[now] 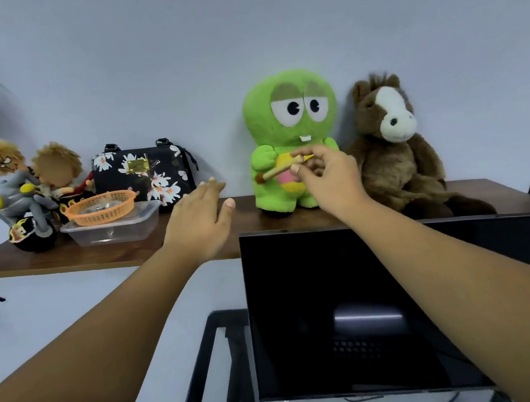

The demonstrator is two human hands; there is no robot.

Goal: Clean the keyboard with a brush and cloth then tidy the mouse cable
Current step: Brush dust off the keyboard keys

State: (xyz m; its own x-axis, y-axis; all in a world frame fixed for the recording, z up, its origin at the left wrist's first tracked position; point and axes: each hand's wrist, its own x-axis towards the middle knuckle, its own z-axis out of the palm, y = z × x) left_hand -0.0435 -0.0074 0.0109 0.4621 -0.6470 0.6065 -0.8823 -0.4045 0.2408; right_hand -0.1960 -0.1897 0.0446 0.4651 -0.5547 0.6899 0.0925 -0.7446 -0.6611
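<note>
I have both arms stretched up to the wooden shelf (125, 253) above the monitor (333, 308). My right hand (326, 174) pinches a small brush (281, 168) between thumb and fingertips, its wooden handle angled down to the left with the dark bristle end lowest; it hangs in the air in front of the green plush toy (289, 132), toward the shelf's right half. My left hand (203, 217) is spread flat, fingers straight and holding nothing, hovering near the shelf's front edge at its middle.

I judge this as the fetching step: the brush is in hand, but cleaning has not begun. No cloth shows anywhere, and the keyboard itself is out of view; only a faint reflection of keys sits low in the dark screen. The mouse cable I cannot pick out either.

Next I would need to bring the brush down below the monitor to the keyboard, and find the cloth, perhaps near the orange basket (102, 206) and clear plastic container (113, 228) at the shelf's left end. I must keep my forearm clear of the monitor's top edge.
</note>
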